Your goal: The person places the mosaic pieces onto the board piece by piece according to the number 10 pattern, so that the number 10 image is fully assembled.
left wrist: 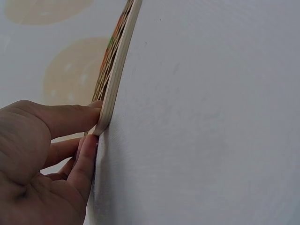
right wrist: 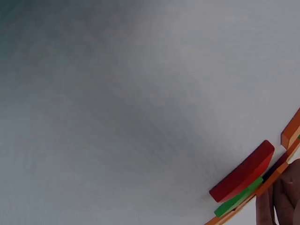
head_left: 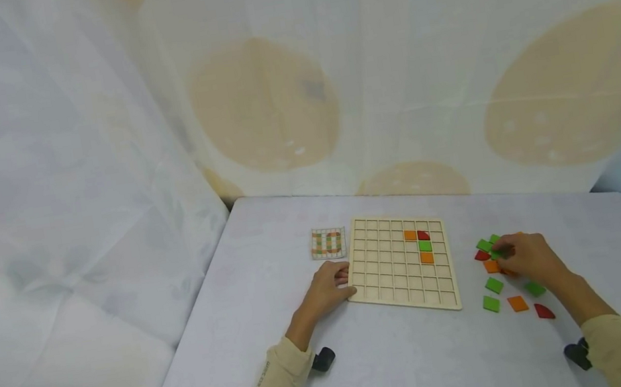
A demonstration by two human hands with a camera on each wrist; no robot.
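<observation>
A wooden grid board (head_left: 403,287) lies flat on the table and holds four tiles: an orange tile (head_left: 410,235), a red tile (head_left: 423,235), a green tile (head_left: 425,246) and a second orange tile (head_left: 426,258). My left hand (head_left: 327,288) holds the board's near-left corner. In the left wrist view the finger (left wrist: 70,117) and thumb (left wrist: 86,159) press the board edge (left wrist: 112,93) from two sides. My right hand (head_left: 527,257) sits on a pile of loose tiles, its fingertips (right wrist: 281,204) pinching a green tile (head_left: 497,252) beside a red tile (right wrist: 243,172).
A small pattern card (head_left: 328,243) lies left of the board. Loose tiles are scattered to the right: green (head_left: 493,285), green (head_left: 490,304), orange (head_left: 517,304), red (head_left: 544,311). The white table (head_left: 408,366) ends at a draped curtain (head_left: 99,151) behind and to the left.
</observation>
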